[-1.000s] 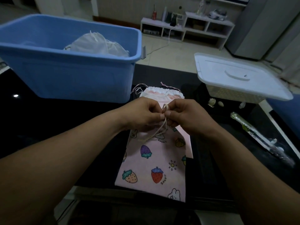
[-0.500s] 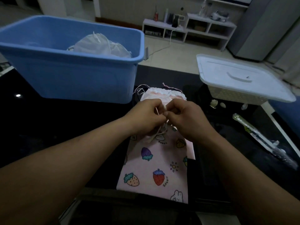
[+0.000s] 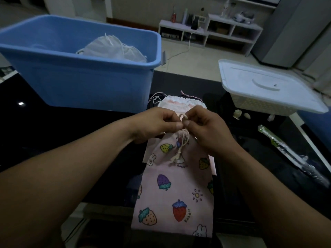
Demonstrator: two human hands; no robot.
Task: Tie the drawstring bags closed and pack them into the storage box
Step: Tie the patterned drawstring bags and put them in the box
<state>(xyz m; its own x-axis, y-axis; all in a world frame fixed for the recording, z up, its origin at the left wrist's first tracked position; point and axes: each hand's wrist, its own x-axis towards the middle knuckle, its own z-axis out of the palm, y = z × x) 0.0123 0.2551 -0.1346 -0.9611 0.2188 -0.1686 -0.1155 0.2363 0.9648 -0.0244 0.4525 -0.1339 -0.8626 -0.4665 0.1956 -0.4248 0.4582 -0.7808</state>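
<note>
done: i see one white bag [image 3: 114, 49] already in the blue box [image 3: 86, 83], at ten o'clock.
now: my left hand [image 3: 157, 122] and right hand [image 3: 206, 126] each pinch the cord [image 3: 182, 140] of the strawberry bag [image 3: 175, 185].
left: finish knot, pack; pink bag [image 3: 180, 102] at twelve o'clock waits.

Bags [image 3: 175, 185] 3, hands [image 3: 155, 123] 2, box [image 3: 80, 83] 1, basket [image 3: 259, 104] 1.
Pink bags [image 3: 180, 102] two, white bag [image 3: 111, 49] one.

White lidded basket [image 3: 259, 104] near a plastic-wrapped packet [image 3: 293, 156], white shelf [image 3: 211, 31] behind
</note>
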